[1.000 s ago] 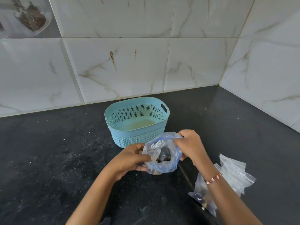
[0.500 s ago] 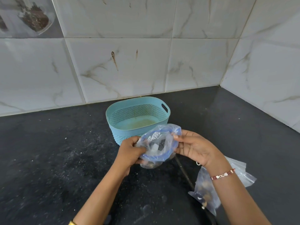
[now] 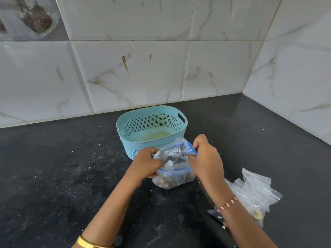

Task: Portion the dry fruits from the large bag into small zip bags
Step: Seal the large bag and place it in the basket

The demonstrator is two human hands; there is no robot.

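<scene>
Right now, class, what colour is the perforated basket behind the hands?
Light teal blue. The basket shows best in the head view.

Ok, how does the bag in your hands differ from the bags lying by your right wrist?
The held bag has a blue zip band and white lettering; the small zip bags are plain. It is gripped by the left hand and right hand; those lie loose on the counter. Both are clear plastic.
</scene>
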